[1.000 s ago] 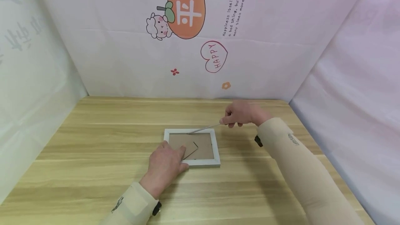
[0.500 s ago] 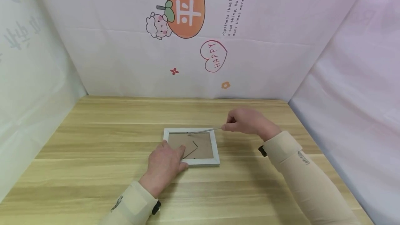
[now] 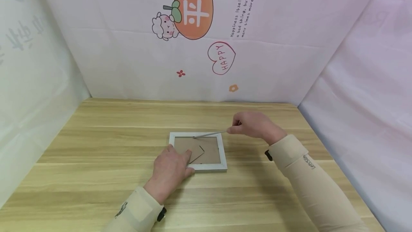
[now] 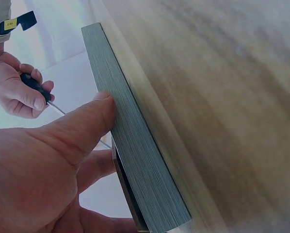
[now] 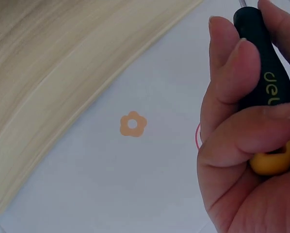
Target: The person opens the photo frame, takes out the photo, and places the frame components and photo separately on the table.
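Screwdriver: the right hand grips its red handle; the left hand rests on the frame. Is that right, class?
Not red: the handle is dark with a yellow end, the right wrist view shows. The right hand grips it; the left hand rests on the frame.

from the head, looks forward and down from above and behind left hand (image 3: pixel 170 172) and right hand (image 3: pixel 252 126), far enough back to include picture frame (image 3: pixel 209 168) beneath the left, tabletop (image 3: pixel 231 198) around both and printed backdrop (image 3: pixel 128 63) beyond. from the left wrist, looks slantwise and low across the tabletop, very near left thumb (image 4: pixel 84 125) and frame edge, with right hand and screwdriver (image 4: pixel 34 86) farther off. from the right wrist, looks steeply tilted past close fingers toward the backdrop. shares orange flower (image 5: pixel 133 124) between head and right wrist, frame between head and left.
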Tool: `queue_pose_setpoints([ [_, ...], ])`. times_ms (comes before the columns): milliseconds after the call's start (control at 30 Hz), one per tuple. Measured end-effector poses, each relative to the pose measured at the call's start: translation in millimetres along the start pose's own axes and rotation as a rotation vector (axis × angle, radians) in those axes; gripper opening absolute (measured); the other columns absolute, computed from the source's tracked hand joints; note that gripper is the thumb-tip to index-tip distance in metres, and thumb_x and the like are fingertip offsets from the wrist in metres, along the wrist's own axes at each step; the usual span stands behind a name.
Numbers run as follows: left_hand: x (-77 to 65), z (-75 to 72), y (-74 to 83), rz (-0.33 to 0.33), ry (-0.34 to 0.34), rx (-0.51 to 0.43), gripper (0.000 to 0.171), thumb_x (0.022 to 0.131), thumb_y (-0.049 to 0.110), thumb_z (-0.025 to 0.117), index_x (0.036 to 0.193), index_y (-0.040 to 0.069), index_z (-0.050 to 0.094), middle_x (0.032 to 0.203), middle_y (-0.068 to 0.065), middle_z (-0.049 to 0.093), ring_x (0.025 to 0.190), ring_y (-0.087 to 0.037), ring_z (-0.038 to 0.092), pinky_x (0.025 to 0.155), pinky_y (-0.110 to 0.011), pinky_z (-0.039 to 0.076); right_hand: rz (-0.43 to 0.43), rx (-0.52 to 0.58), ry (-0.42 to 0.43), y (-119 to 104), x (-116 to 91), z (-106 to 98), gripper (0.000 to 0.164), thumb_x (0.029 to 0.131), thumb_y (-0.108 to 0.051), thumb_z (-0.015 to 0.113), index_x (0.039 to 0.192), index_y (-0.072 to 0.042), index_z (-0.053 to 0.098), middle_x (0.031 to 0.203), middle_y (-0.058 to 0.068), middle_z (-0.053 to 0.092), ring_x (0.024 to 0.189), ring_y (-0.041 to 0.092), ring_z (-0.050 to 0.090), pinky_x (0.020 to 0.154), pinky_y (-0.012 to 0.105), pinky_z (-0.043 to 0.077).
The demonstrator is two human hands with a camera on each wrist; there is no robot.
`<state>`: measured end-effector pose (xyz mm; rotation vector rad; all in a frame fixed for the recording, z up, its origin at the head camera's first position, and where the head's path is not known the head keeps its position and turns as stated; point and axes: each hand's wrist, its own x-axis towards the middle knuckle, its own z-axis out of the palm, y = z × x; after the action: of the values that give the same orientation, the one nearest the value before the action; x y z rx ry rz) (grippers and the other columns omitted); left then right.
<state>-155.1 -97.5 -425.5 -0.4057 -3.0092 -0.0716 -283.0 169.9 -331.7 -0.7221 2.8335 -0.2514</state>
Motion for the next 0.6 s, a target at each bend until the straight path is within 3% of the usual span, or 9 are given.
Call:
queue_pose_setpoints([
  [267,-0.2,0.1,-0.3,0.000,0.008,0.018,0.063,0.078,0.062,0.068,0.126,0.022,0.064,0.069,-0.017,0.052,0.060,-0.023,0.044,0.040,-0.032,0.040,0.053,-0.043,-0.024,1,12,-4,0.029,0.087,-0.052,0.064,0.081,-0.024,0.069,0.078,-0.006,0.064,0.071,0.014,0.053,0.062,0.035,0.045],
  [600,0.3,1.3,-1.6,-0.001,0.006,-0.010,0.064,0.078,0.061,0.068,0.129,0.022,0.064,0.077,-0.021,0.058,0.062,-0.024,0.047,0.043,-0.033,0.043,0.066,0.060,-0.206,6,32,-21,0.031,0.089,-0.049,0.063,0.091,-0.020,0.072,0.092,0.002,0.071,0.078,0.020,0.063,0.072,0.037,0.053],
])
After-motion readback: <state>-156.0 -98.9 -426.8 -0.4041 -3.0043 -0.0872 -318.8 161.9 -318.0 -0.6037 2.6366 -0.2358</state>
